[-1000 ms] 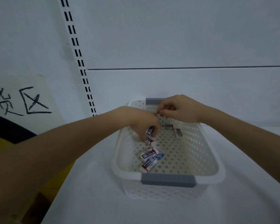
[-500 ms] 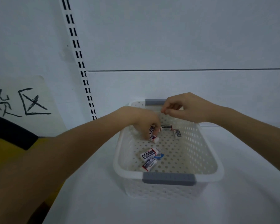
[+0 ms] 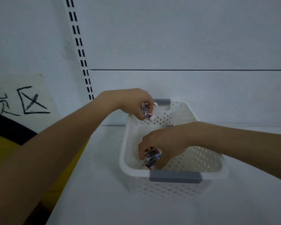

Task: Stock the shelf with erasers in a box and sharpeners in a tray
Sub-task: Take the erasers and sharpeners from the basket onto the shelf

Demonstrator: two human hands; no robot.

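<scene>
A white perforated basket (image 3: 206,161) with grey handles stands on the white shelf. My left hand (image 3: 135,103) hovers over its far left corner, fingers closed on a few small white erasers (image 3: 146,111) in printed sleeves. Down inside the near left part of the basket, my right hand (image 3: 162,143) has its fingers around two more erasers (image 3: 152,157) lying on the bottom. One loose eraser (image 3: 167,125) lies at the far end of the basket, just beyond my right wrist.
The white shelf surface (image 3: 104,200) runs under the basket, with a back panel behind it. A slotted upright rail (image 3: 81,54) stands at the back left. A sign with black handwritten characters (image 3: 23,101) and a yellow object (image 3: 0,153) lie left of the shelf.
My left hand has risen out of the basket with erasers in it. My right hand has dropped from the far rim down to the erasers at the near left of the basket.
</scene>
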